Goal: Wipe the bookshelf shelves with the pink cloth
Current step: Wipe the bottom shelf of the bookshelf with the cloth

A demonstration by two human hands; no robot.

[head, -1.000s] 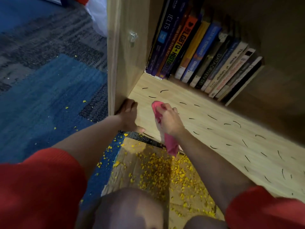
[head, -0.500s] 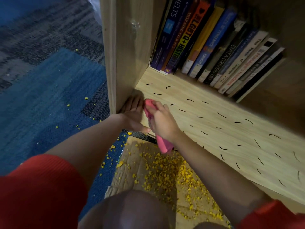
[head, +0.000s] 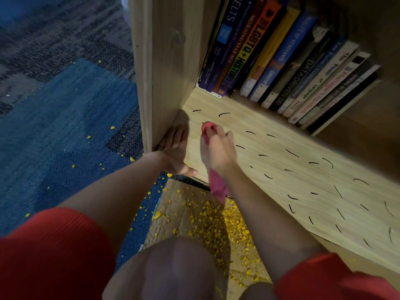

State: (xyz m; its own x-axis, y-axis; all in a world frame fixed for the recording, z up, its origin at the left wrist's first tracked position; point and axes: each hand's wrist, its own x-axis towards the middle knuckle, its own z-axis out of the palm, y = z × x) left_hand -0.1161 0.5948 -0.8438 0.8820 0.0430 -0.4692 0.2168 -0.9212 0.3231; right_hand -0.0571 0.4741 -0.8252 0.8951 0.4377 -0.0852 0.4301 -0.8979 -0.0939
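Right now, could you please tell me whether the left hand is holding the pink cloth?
No, the right hand grips the pink cloth, while the left hand lies open beside the bookshelf's side panel.

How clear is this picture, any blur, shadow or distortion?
Head view: dim overall; carpet at upper left streaked by motion blur; deep shadow right of the books; wide-angle skews the shelf; right hand and cloth slightly soft.

Premises: study or library room. Evidence: wooden bookshelf (head: 168,61) stocked with books (head: 281,61), blue carpet (head: 65,115) flooring.
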